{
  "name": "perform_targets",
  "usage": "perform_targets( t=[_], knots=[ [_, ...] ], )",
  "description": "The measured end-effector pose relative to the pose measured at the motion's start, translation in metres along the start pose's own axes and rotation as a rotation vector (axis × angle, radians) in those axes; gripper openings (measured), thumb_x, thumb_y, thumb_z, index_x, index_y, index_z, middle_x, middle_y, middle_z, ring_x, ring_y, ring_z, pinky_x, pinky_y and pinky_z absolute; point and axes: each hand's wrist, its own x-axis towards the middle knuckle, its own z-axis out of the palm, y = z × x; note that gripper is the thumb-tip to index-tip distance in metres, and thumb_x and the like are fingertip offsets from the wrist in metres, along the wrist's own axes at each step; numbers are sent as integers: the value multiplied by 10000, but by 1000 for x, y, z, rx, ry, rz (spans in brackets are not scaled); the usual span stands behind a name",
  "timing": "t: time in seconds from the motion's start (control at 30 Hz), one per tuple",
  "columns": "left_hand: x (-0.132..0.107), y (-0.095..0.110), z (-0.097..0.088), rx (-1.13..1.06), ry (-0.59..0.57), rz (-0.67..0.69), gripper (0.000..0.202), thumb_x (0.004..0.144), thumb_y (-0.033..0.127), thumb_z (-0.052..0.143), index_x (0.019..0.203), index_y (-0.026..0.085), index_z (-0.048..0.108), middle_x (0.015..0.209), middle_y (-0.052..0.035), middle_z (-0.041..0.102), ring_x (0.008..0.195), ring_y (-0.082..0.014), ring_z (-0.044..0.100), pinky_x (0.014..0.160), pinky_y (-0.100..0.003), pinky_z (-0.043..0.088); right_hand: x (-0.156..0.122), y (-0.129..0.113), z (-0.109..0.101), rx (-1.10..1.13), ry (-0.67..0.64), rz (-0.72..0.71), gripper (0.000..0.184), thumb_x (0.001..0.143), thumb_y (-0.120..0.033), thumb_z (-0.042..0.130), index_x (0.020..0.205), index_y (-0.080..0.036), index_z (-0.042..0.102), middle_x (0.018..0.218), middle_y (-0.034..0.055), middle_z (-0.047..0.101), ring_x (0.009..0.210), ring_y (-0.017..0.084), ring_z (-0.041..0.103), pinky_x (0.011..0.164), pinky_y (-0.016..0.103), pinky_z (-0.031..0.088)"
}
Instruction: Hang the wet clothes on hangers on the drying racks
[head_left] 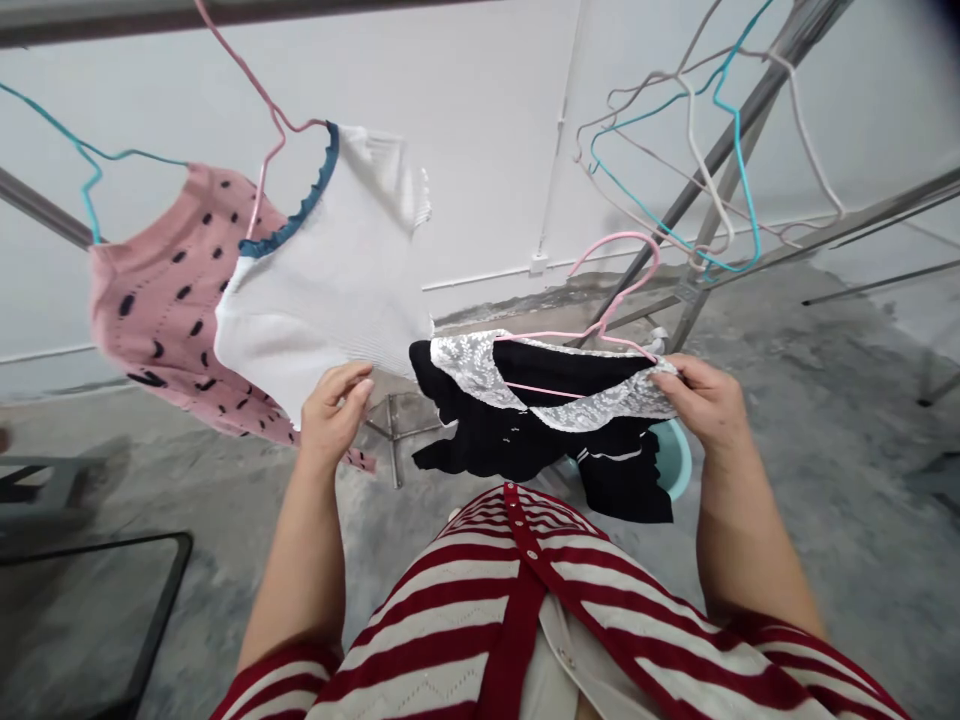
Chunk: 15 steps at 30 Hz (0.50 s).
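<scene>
Well, from where I stand, it is the left side of the black garment (517,440) that catches the eye. It hangs between the two hands, in front of the striped shirt, its white lace collar (574,412) stretched left to right along a pink hanger (604,321) whose hook points up and away to the far side. The right hand (705,395) is the nearer one: its fingers pinch the collar's right end, close to that tip of the hanger. The left hand (334,412) is apart from the garment; the black left shoulder lies to the right of its fingers, across a clear gap. Those fingers are curled, thumb close to forefinger, just at the lower edge of the white top (322,290), and I can't tell whether they have hold of its cloth. Farther left hangs a pink spotted top (180,270); below right sits a pale-green basin (679,465).
</scene>
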Motion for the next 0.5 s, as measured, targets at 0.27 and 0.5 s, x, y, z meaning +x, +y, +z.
perform_targets(
  t=[0.27,0.5],
  knots=[
    [26,10,27,-188,-381,-17,525,748,493,630,1157,164,615,1110,-115,674,1031,-254,624,855,-368,525,-6,1,-6,145,137,29,104,725,-277,677,806,-217,703,744,44,673,668,164,593,628,280,464],
    [26,19,33,-253,-198,-121,264,729,399,629,792,152,698,750,-35,696,694,-168,622,640,-272,518,-20,7,-15,54,86,150,146,716,-333,665,797,-218,704,718,50,675,636,183,601,600,303,473]
  ],
)
